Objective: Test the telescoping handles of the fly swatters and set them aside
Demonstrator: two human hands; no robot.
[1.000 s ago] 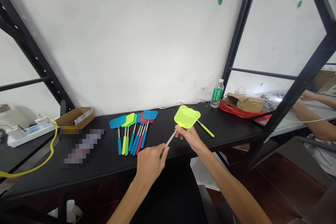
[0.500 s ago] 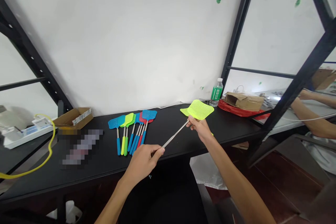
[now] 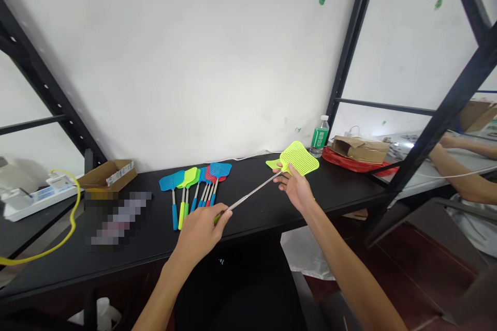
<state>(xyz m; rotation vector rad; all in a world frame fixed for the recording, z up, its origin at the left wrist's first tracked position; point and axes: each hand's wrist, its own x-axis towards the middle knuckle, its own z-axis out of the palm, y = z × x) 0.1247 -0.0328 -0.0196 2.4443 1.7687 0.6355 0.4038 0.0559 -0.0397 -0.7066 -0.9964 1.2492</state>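
Observation:
A yellow-green fly swatter [image 3: 300, 159] is held aslant above the black table, between both hands. My left hand [image 3: 202, 230] is closed round its handle, of which only a small green bit shows. At the other end, my right hand [image 3: 297, 189] grips the base of the perforated head between thumb and fingers. The thin metal shaft runs bare from hand to hand. Behind the raised head lies another yellow-green swatter [image 3: 272, 164], mostly hidden. Left of these, several fly swatters [image 3: 173, 182] in blue, yellow, green and red lie side by side, handles towards me; my left hand covers some handle ends.
At the back right stand a water bottle [image 3: 319, 137] and a cardboard box [image 3: 359, 150] on red plastic [image 3: 341, 161]. An open carton [image 3: 111, 176], a power strip [image 3: 42, 199] and a yellow cable [image 3: 73, 217] are left. Black posts flank the table. Another person's arms [image 3: 462, 170] show far right.
My left hand has moved left and slightly down, and more shaft shows between the hands. My right hand and the swatter head have shifted slightly right; the head is turned a little.

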